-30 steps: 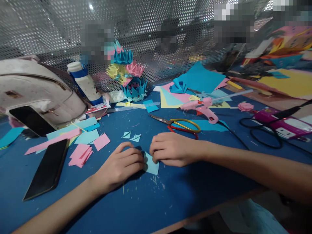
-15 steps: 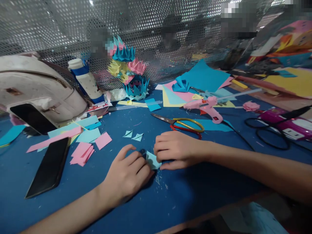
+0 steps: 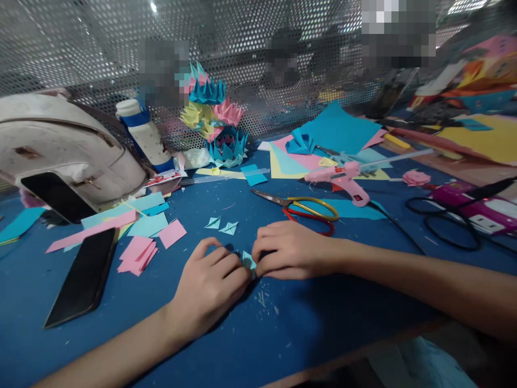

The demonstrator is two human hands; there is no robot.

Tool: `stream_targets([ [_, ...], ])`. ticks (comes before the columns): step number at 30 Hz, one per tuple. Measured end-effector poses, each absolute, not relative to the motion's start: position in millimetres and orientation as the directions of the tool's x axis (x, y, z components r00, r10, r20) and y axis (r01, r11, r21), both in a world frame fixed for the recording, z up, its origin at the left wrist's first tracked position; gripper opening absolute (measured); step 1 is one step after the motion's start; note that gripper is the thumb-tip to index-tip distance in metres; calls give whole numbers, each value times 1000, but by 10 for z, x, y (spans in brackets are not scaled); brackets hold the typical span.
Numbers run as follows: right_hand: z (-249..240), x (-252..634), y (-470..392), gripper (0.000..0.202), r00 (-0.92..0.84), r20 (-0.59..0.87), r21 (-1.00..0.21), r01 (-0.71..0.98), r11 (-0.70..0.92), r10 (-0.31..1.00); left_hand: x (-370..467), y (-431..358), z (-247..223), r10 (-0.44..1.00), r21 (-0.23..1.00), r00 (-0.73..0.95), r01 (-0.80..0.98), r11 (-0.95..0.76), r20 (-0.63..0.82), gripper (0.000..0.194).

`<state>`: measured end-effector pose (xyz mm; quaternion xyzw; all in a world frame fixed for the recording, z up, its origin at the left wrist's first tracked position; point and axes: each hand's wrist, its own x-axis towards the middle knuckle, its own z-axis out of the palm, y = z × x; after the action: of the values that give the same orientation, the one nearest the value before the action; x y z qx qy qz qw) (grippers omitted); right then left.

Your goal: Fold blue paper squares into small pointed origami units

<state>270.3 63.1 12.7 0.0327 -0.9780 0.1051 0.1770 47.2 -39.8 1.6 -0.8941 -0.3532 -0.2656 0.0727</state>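
Between my hands a small piece of light blue paper (image 3: 248,261) lies on the blue table (image 3: 181,366), partly covered by fingers. My left hand (image 3: 214,285) has its fingers curled, with the fingertips on the paper's left and lower edge. From the right, my right hand (image 3: 286,250) pinches the paper's other side between thumb and fingers. Just beyond my hands lie two small folded light blue pieces (image 3: 229,228). Scissors (image 3: 291,203) with yellow and red handles rest open behind my right hand.
Pink squares (image 3: 137,255) and a black phone (image 3: 83,277) lie at left, near a white backpack (image 3: 64,140) and a bottle (image 3: 143,134). Paper flowers (image 3: 226,143) stand at the back. A pink glue gun (image 3: 341,178) and a purple power strip (image 3: 472,207) are at right.
The light blue paper shows less of itself, and its right part has come over toward the left. My right hand has shifted slightly left, its thumb and fingers closer to my left hand.
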Motion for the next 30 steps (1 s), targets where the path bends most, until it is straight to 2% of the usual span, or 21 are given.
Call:
stream_targets([
  [5, 119, 2719, 665, 20, -932, 358, -200, -135, 970, -56, 337, -329, 96, 493, 94, 721, 517, -851, 487, 16],
  [9, 135, 2724, 676, 24, -941, 332, -191, -141, 972, -71, 210, -222, 164, 413, 250, 828, 338, -907, 378, 42],
  [11, 136, 2723, 676, 23, -943, 323, -183, -142, 973, -77, 188, -175, 157, 433, 318, 815, 323, -891, 385, 46],
  [14, 133, 2720, 668, 25, -948, 304, -166, -149, 975, -93, 200, -129, 101, 465, 372, 776, 319, -872, 426, 34],
  [17, 131, 2720, 655, 28, -953, 288, -145, -145, 979, -98, 220, -108, 49, 483, 389, 758, 325, -862, 439, 27],
  [23, 127, 2728, 650, 27, -954, 280, -126, -150, 981, -110, 205, -89, 71, 453, 413, 783, 277, -867, 426, 37],
  [30, 89, 2725, 663, 29, -951, 285, -123, -157, 980, -116, 212, -61, 62, 454, 419, 798, 283, -863, 397, 26],
])
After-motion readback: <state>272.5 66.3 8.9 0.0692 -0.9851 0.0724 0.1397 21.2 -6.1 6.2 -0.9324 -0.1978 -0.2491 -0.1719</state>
